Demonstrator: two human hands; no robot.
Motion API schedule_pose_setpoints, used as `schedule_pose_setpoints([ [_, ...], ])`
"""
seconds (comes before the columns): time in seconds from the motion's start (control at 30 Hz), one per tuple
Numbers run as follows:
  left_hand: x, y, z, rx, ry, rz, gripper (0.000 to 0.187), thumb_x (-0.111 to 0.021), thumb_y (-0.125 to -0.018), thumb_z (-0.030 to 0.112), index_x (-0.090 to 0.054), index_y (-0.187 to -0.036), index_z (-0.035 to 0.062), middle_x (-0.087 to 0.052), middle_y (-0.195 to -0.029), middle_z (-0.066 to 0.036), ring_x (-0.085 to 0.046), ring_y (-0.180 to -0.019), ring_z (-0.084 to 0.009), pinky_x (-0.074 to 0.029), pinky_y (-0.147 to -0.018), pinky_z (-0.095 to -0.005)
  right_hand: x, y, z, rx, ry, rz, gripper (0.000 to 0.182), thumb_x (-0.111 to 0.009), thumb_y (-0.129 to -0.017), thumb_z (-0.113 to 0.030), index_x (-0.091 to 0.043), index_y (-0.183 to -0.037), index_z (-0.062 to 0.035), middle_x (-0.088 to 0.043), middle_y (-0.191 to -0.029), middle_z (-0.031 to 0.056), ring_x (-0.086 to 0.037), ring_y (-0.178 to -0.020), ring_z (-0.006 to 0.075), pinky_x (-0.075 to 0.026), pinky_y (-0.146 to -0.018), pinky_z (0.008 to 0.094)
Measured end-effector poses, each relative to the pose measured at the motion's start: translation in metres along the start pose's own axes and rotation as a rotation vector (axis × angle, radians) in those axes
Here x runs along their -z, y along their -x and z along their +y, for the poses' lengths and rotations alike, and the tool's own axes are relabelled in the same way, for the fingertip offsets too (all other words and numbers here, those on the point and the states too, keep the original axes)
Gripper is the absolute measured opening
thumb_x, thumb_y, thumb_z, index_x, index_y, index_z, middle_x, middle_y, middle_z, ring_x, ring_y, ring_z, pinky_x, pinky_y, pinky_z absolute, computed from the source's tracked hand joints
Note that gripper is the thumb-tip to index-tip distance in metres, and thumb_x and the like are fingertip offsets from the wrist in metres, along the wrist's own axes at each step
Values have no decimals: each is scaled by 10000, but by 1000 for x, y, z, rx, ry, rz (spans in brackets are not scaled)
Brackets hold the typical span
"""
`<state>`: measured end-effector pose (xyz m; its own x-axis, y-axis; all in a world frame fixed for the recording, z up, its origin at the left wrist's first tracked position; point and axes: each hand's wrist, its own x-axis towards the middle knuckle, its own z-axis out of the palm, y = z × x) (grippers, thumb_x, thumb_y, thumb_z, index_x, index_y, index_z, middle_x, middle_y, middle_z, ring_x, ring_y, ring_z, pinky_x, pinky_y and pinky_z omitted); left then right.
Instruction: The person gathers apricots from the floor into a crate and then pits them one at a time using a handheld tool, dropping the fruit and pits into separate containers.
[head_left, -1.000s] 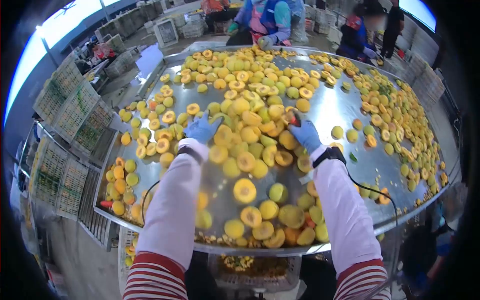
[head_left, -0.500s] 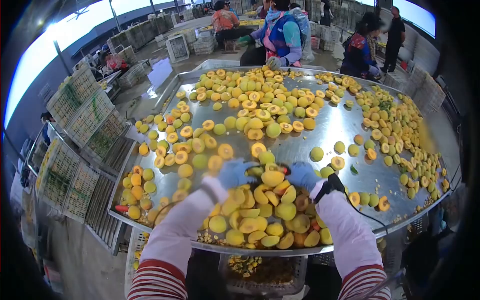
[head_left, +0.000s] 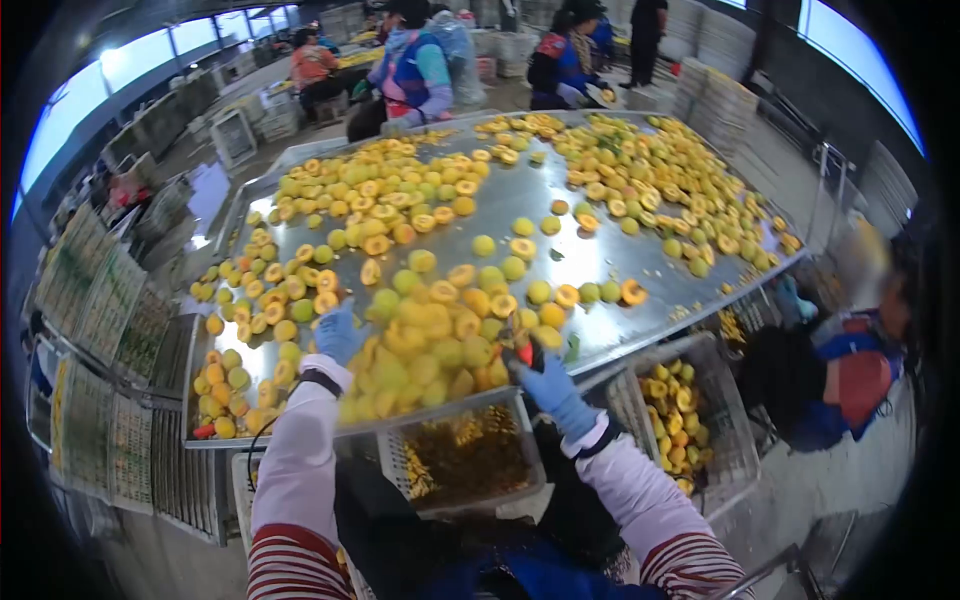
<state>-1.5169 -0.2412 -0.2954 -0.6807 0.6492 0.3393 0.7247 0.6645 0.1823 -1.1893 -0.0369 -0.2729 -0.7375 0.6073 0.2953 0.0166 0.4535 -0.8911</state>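
Observation:
A pile of yellow peaches [head_left: 430, 345], many of them halved and blurred by motion, lies at the near edge of a metal table [head_left: 590, 345]. At the pile's left side is my left hand [head_left: 341, 334] in a blue glove, fingers stretched out against the fruit and holding nothing I can see. On the right, my right hand [head_left: 558, 396], also blue-gloved, grips a small black-and-red tool [head_left: 525, 352] whose working end reaches toward the peaches. Its exact kind is not clear.
Below the table edge sits a crate of brown and yellow scraps [head_left: 470, 455]. A crate of peach halves [head_left: 680, 425] stands to the right. Stacked plastic crates [head_left: 95, 290] are at the left. Co-workers [head_left: 410, 75] stand beyond the table; another person [head_left: 840, 375] is close on the right.
My hands have moved apart, left and right around the pile. Peaches between them are now blurred and heaped. The view has swung to the right, showing the crate of peach halves.

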Motion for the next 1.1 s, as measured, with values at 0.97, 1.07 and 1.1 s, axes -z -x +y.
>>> schedule_pose_setpoints([
  [0.97, 144, 269, 169, 194, 1602, 20, 570, -582, -806, 125, -379, -1328, 19, -449, -1279, -152, -478, -1146, -247, -410, -954, -358, -52, 167, -84, -765, -1008, -372, 333, -583, -885, -312, -558, -1071, -37, -603, -770, 42, -547, -537, 119, -438, -467, 245],
  [1.07, 117, 278, 166, 159, 1635, -143, 460, -491, -931, 178, -361, -1348, 32, -475, -1245, -120, -488, -1105, -170, -436, -902, -284, -68, 170, -110, -778, -920, -273, 337, -598, -881, -289, -544, -1096, -36, -608, -829, 42, -558, -559, 117, -452, -476, 242],
  [1.1, 111, 284, 179, 385, 1763, -59, 407, -482, -954, 274, -445, -1277, 30, -546, -1135, -104, -530, -1024, -159, -460, -839, -262, -82, 171, -123, -709, -1088, -185, 343, -606, -879, -271, -529, -1122, -43, -602, -882, 33, -567, -579, 110, -459, -469, 250],
])
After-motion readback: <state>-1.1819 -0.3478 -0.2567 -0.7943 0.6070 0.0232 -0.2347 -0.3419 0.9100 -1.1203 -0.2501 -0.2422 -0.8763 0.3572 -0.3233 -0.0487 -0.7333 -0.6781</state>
